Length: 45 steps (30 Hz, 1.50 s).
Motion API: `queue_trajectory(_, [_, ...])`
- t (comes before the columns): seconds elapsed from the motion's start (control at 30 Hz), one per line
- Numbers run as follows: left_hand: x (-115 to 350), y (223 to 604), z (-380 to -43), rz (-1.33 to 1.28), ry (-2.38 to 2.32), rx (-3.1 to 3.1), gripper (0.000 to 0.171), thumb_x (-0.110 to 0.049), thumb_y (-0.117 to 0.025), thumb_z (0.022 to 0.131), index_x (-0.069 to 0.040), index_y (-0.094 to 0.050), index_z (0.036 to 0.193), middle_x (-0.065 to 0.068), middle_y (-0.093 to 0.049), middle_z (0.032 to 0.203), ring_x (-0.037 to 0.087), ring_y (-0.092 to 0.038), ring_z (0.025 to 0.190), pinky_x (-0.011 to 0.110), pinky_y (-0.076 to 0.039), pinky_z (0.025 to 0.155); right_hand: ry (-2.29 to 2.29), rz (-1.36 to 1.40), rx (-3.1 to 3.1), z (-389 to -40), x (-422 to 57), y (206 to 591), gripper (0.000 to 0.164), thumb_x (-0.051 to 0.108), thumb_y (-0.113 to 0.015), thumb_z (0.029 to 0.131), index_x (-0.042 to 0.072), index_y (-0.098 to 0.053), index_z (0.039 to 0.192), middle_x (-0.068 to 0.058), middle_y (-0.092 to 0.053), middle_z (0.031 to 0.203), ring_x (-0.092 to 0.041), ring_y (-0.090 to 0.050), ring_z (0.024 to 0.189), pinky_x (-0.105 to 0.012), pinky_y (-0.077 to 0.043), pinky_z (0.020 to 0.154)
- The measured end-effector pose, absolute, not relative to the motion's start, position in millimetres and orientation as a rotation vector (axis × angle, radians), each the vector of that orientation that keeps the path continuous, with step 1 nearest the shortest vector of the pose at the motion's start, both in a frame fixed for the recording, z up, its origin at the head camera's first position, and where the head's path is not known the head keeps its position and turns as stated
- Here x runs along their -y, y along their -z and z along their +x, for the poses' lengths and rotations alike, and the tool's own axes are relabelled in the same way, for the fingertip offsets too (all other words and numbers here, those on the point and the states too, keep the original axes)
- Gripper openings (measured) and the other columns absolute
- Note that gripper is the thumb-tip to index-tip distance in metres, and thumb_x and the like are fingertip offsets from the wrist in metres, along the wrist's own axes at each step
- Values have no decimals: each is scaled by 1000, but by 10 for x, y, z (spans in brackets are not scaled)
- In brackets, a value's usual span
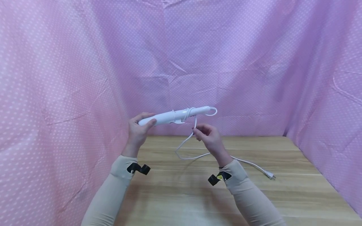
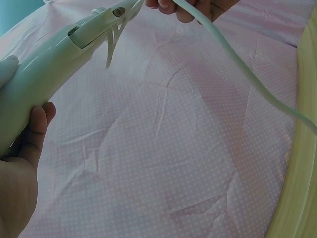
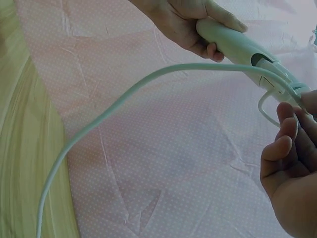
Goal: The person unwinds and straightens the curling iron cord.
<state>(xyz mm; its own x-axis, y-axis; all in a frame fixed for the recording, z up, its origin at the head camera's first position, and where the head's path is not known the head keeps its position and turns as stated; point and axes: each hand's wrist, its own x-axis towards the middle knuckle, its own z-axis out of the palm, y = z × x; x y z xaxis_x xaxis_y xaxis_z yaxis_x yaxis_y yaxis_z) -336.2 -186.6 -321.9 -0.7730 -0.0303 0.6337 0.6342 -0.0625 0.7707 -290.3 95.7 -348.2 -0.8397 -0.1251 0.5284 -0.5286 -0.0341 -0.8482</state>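
Observation:
My left hand [image 1: 137,133] grips the thick end of a long white hair iron [image 1: 162,118], held up above the table and tilted slightly up to the right. Its white power cord [image 1: 185,141] is wound round the slimmer part of the body, and a small loop leaves the far tip. Just below the windings, my right hand [image 1: 209,138] pinches the cord between thumb and fingers. From there the cord droops in a bend and passes behind the right wrist to a plug [image 1: 270,175]. The left wrist view shows slots in the iron's body [image 2: 49,64].
A wooden table [image 1: 175,194] lies below both hands. Pink cloth with white dots [image 1: 181,62] hangs at the back and both sides. Each wrist wears a small black camera mount, the left one [image 1: 138,168] and the right one [image 1: 219,178].

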Motion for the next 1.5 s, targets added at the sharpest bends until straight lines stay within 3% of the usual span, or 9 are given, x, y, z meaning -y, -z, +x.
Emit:
queue_trajectory(0.23, [1868, 3225, -3343, -684, 1926, 1713, 25, 4, -79, 74, 6, -72, 99, 7, -71, 95, 17, -61, 86, 23, -56, 69, -2120, 694, 1857, -2975, -1050, 3550, 20, 2, -60, 93, -17, -59, 100, 4, -62, 72, -8, -51, 63, -19, -43, 56])
queue_trajectory(0.33, [1881, 3235, -3330, -728, 1968, 1683, 23, 7, -76, 74, 7, -72, 97, 5, -71, 93, 17, -60, 86, 22, -55, 69, -2255, 669, 1759, -3032, -1143, 3575, 8, -4, -58, 92, -6, -64, 97, 3, -67, 76, -7, -51, 63, -18, -43, 58])
queue_trajectory(0.5, [1913, 3250, -3309, -778, 1983, 1719, 22, 10, -75, 74, 2, -75, 94, 5, -71, 93, 17, -60, 87, 23, -54, 73, -2375, 543, 1666, -3094, -1338, 3579, 28, -9, -55, 90, 14, -71, 86, 2, -68, 75, -8, -53, 64, -18, -44, 60])
queue_trajectory(0.6, [1940, 3253, -3301, -826, 1945, 1784, 23, 8, -76, 73, -4, -76, 93, 4, -72, 93, 16, -62, 92, 23, -52, 77, -2360, 514, 1641, -3102, -1485, 3552, 32, -11, -55, 89, 16, -72, 84, 3, -70, 77, -7, -59, 68, -17, -49, 63])
queue_trajectory(0.73, [1979, 3256, -3301, -950, 1880, 1881, 23, 4, -78, 75, -11, -77, 93, -2, -72, 94, 16, -63, 93, 23, -52, 77, -2313, 578, 1577, -3100, -1698, 3475, 34, -13, -52, 89, 13, -73, 85, 1, -71, 77, -7, -63, 67, -16, -53, 62])
queue_trajectory(0.87, [2005, 3260, -3300, -982, 1803, 1976, 22, 2, -78, 76, -8, -77, 96, -1, -72, 96, 16, -64, 90, 22, -53, 73, -2246, 629, 1560, -3070, -1875, 3400, 37, -16, -49, 89, 10, -74, 85, 0, -70, 73, -8, -61, 62, -16, -51, 57])
queue_trajectory(1.13, [2026, 3307, -3340, -827, 1695, 2140, 23, -5, -80, 78, 2, -73, 99, 7, -72, 100, 19, -64, 88, 24, -53, 71, -2114, 748, 1620, -2923, -2078, 3289, 31, -19, -53, 87, 5, -73, 87, -1, -71, 76, -10, -60, 65, -17, -49, 58])
queue_trajectory(1.5, [2022, 3345, -3384, -623, 1729, 2069, 31, -14, -81, 79, 1, -72, 104, 11, -70, 103, 20, -64, 95, 26, -56, 80, -1747, 880, 2032, -2676, -2194, 3249, 10, -10, -65, 85, -4, -71, 91, 8, -70, 80, -2, -60, 70, -15, -49, 62])
